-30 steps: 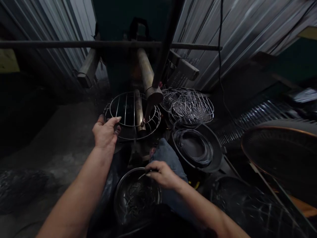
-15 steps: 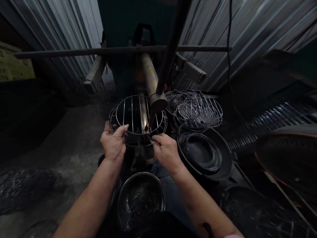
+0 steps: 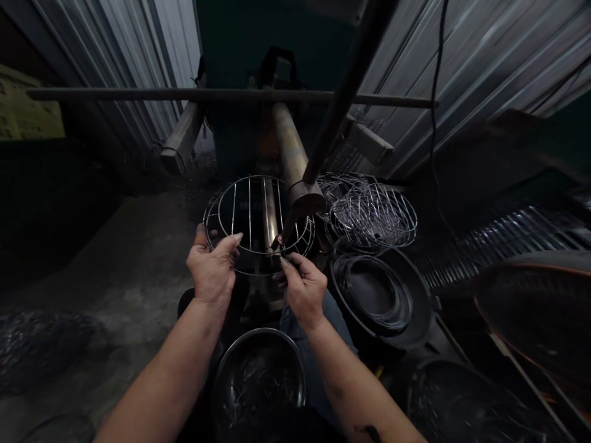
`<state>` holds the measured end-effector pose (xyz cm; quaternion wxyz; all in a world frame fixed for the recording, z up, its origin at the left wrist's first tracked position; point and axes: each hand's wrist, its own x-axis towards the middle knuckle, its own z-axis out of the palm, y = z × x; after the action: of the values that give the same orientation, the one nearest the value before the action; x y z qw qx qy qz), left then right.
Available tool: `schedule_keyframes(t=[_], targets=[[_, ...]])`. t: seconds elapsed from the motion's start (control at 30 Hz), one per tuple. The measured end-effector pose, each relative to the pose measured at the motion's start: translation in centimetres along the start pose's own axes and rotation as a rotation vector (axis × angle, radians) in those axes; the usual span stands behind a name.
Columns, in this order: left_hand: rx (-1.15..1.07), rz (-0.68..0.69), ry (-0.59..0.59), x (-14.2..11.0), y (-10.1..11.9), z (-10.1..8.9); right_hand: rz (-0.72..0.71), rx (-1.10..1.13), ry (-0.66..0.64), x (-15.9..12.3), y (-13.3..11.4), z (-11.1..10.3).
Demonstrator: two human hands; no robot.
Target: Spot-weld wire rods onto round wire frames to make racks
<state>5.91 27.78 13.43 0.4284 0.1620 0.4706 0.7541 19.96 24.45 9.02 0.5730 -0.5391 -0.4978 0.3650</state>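
Note:
A round wire rack (image 3: 250, 209), with two rings and straight cross bars, lies around the lower metal rod (image 3: 270, 212) of a welding machine. My left hand (image 3: 211, 267) grips its near left rim, thumb on top and fingers curled beneath. My right hand (image 3: 305, 288) is closed in a pinch at the near rim, just under the tip of the upper electrode (image 3: 278, 241). What sits between those fingertips is too small and dark to make out. Above the rack's right side is a thick brass-coloured cylinder (image 3: 293, 147).
Below my hands, a metal bowl (image 3: 300, 369) contains short wire bits. To the right are a pile of wire racks (image 3: 373, 212) and a coil of wire (image 3: 401, 301) in a black pan (image 3: 422, 307). A horizontal bar (image 3: 138, 94) crosses in front of the machine.
My right hand has shifted slightly left and turned, its fingertips now closer under the electrode tip. My left hand keeps its grip on the rack. The whole view has shifted a little.

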Motion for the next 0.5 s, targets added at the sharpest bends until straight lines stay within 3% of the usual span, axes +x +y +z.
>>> schedule_keyframes(t=[0.2,0.5], targets=[[0.006,0.015,-0.015,0.4,0.1,0.2,0.097,0.122,-0.024,0.4,-1.0,0.5],[0.001,0.004,-0.013,0.4,-0.2,0.3,0.146,0.271,0.047,-0.3,-0.7,0.8]])
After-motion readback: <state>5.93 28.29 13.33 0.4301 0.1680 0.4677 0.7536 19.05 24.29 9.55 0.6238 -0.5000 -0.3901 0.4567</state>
